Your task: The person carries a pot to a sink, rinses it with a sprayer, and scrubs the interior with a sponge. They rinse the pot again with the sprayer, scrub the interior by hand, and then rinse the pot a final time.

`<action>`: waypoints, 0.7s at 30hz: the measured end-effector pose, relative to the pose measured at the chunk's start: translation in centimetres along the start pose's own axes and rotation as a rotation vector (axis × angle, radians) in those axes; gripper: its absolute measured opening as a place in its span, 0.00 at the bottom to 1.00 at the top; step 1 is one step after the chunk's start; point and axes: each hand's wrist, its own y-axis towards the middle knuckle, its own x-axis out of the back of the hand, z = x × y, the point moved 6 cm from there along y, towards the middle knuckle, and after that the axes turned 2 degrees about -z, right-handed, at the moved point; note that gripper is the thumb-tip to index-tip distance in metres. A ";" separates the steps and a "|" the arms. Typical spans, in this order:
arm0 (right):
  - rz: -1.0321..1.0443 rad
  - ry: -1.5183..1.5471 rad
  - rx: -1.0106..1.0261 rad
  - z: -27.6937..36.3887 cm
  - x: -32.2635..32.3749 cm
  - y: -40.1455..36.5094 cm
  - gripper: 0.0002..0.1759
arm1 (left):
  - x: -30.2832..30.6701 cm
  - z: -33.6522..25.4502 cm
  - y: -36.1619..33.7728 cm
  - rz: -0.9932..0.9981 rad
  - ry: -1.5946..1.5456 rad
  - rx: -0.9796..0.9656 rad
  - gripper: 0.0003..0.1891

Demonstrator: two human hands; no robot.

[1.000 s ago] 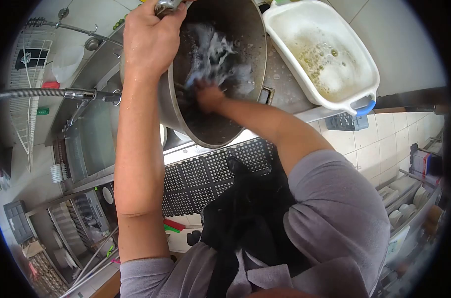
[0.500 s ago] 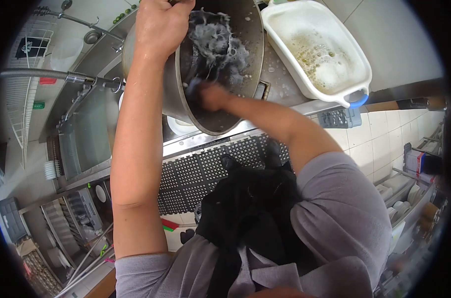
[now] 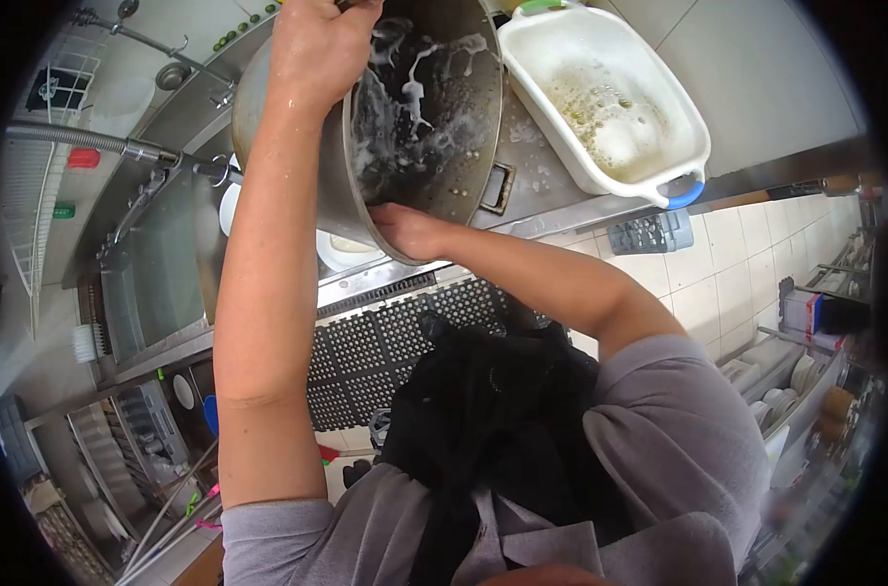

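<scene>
A large metal pot [image 3: 478,161] stands tilted on the steel counter, its mouth toward me. White suds streak its dark inside. My left hand [image 3: 322,49] is closed on the pot's upper edge, where a bit of dark metal shows at the fingers. My right hand [image 3: 410,231] is inside the pot, low against the near wall by the rim. Its fingertips are hidden behind that wall, along with anything in them. A metal loop handle [image 3: 498,188] sticks out from the pot's right side.
Right of the pot sits a white basin [image 3: 561,156] with cloudy, foamy water. To the left are a sink [image 3: 170,254] and a hose tap [image 3: 102,139]. White plates [image 3: 346,252] lie partly beneath the pot. A black perforated mat [image 3: 366,361] covers the floor.
My right hand has moved down and left from the pot's middle to the near wall. Foam inside has thinned into streaks. My left hand keeps its grip; the whole view has shifted slightly.
</scene>
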 end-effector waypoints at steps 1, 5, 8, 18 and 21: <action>-0.035 0.099 0.094 -0.3 -0.5 -0.3 0.23 | 0.2 0.5 -0.1 0.005 0.005 0.012 0.06; -0.077 -0.630 0.439 -11.2 1.9 -2.0 0.23 | 0.5 0.1 0.0 0.104 0.018 0.181 0.06; -0.123 -0.160 0.113 -1.8 0.3 -3.8 0.25 | -0.1 1.0 0.7 0.058 0.012 0.025 0.06; -0.181 -1.302 0.113 -9.1 14.4 -0.8 0.21 | -1.1 2.1 0.7 0.041 -0.116 -0.007 0.08; -0.483 -1.541 0.139 -8.7 10.3 -1.0 0.23 | -0.5 1.1 0.6 0.006 -0.078 -0.073 0.08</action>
